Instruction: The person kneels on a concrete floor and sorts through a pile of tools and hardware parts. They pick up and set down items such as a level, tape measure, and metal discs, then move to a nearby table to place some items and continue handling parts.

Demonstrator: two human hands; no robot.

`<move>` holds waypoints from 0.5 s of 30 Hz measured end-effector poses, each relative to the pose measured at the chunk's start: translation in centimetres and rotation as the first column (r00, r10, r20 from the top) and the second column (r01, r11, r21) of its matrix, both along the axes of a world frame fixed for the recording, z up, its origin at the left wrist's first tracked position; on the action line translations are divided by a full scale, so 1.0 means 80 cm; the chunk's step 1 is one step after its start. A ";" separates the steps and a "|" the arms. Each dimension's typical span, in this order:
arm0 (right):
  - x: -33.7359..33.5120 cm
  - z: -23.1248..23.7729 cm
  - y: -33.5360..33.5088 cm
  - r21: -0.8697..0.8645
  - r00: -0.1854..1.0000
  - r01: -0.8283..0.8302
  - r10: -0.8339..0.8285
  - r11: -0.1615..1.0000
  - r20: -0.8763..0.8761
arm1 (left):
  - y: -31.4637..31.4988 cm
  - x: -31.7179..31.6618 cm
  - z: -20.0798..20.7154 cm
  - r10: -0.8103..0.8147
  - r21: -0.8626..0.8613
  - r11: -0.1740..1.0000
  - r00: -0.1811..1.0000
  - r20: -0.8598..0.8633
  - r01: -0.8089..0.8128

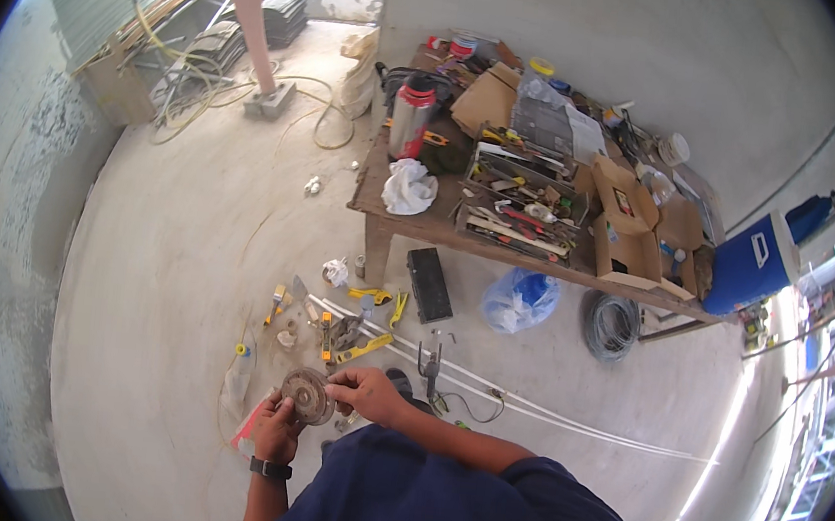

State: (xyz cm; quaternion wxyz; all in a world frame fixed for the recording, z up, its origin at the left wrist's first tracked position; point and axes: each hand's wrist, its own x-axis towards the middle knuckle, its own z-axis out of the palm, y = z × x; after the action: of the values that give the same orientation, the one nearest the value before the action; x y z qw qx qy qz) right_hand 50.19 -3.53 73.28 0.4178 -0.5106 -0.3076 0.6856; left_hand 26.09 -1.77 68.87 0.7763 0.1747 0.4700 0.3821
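We hold a round grey disc [307,396], wheel-like with a darker centre hub, up in front of the body, well short of the counter [411,222] and above the tools scattered on the floor [166,266]. Our left hand [275,430] cups it from below, fingers closed on the lower rim. Our right hand [365,392] comes in from the side, fingers pinched at the disc's edge near the hub; the exact contact is too small to tell.

Handling, as we judge it: the disc looks rigid and thin, probably metal or abrasive, so stiff and not floppy, moderate weight for its size. The faces look dusty and may be slippery; the rim may be rough or sharp. Best hold is by the rim with opposed fingers, or through the centre hub, keeping skin off the edge. It could chip if dropped on the concrete.

Just beyond the disc lie yellow-handled tools [366,346] and white conduit [524,403], nearer the counter.
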 end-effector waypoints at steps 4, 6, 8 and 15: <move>0.065 0.003 -0.006 0.029 0.983 0.162 -0.164 0.986 0.089 | 0.016 0.067 -0.030 0.005 -0.062 0.998 1.000 0.007 -0.004; 0.109 -0.003 -0.003 0.124 0.923 0.238 -0.264 0.963 0.281 | 0.023 0.097 -0.051 0.031 -0.086 0.996 0.998 -0.046 -0.035; 0.162 -0.023 -0.001 0.217 0.809 0.254 -0.330 0.943 0.486 | 0.029 0.120 -0.073 0.032 -0.072 0.997 0.997 -0.072 -0.037; 0.384 -0.160 -0.120 0.368 0.251 0.496 -0.536 0.787 0.806 | -0.005 0.133 -0.081 0.053 -0.099 0.992 0.971 -0.232 -0.078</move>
State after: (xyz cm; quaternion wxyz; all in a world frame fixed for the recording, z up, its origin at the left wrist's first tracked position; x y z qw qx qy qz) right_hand 80.93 -13.16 60.51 0.4045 -0.8510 -0.3063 0.1356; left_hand 36.75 -2.19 62.39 0.7121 0.1600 0.5818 0.3589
